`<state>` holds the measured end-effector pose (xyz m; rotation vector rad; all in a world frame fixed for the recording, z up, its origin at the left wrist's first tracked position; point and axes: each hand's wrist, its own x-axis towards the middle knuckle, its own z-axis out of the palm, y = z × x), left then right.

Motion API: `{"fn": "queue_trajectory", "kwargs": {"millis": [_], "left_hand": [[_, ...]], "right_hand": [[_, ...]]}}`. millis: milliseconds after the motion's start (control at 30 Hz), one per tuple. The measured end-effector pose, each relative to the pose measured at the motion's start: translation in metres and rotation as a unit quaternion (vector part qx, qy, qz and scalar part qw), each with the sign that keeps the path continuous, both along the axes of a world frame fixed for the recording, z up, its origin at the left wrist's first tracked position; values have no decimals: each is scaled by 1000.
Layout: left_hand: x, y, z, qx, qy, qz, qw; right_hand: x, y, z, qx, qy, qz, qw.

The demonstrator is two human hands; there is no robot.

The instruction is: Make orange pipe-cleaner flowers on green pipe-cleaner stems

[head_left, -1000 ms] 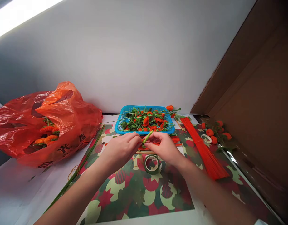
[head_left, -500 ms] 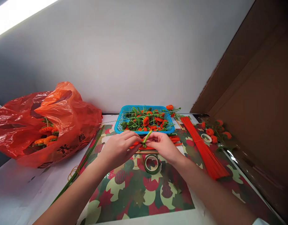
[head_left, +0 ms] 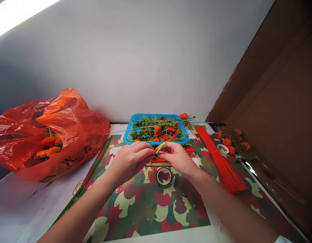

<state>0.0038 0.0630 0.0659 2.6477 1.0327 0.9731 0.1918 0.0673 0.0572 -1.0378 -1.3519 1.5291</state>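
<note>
Between my fingertips is a small green fuzzy piece [head_left: 161, 147], its light green end sticking up and to the right. My left hand [head_left: 132, 157] pinches its lower, darker end. Thumb and fingers of my right hand [head_left: 177, 156] close on it from the other side. Just beyond my hands is a blue basket [head_left: 126, 135] of orange flowers with green stems. Orange-red strips [head_left: 190, 151] lie partly hidden under my hands. Nearer to me, a roll of dark green tape [head_left: 164, 177] rests on the patterned mat [head_left: 153, 211].
An open red plastic bag [head_left: 92, 128] with orange flowers stands at the left, beside long green stems [head_left: 95, 167]. At the right are a red bundle of strips [head_left: 219, 162], a white roll [head_left: 223, 149], more orange flowers [head_left: 231, 150] and a cardboard wall [head_left: 280, 101].
The green piece's light end has tilted further to the right, and my fingers have shifted slightly around it. Both hands keep nearly the same place.
</note>
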Motion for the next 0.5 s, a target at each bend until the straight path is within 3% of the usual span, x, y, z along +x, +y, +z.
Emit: {"fn": "queue_trajectory", "kwargs": {"millis": [67,100,167,233,267,333,500], "left_hand": [[4,-1,-4,-139,-100,4,985],[7,-1,-6,-232,-170,8,958],[13,-3,-10,-404,-291,14,867],[19,-3,-12,-514,-360,14,778],[21,-4,-13,-544,-386,17,745],[24,-5,-12,-567,-420,30,708],[28,-8,-12,-569,-439,61,693]], "right_hand": [[1,0,1,-6,8,9,1000],[1,0,2,-5,13,11,1000],[2,0,3,9,15,13,1000],[3,-1,3,47,-18,12,999],[4,-2,4,82,-51,6,995],[4,-6,6,186,-132,-23,973],[4,-14,7,410,-264,-93,868]]}}
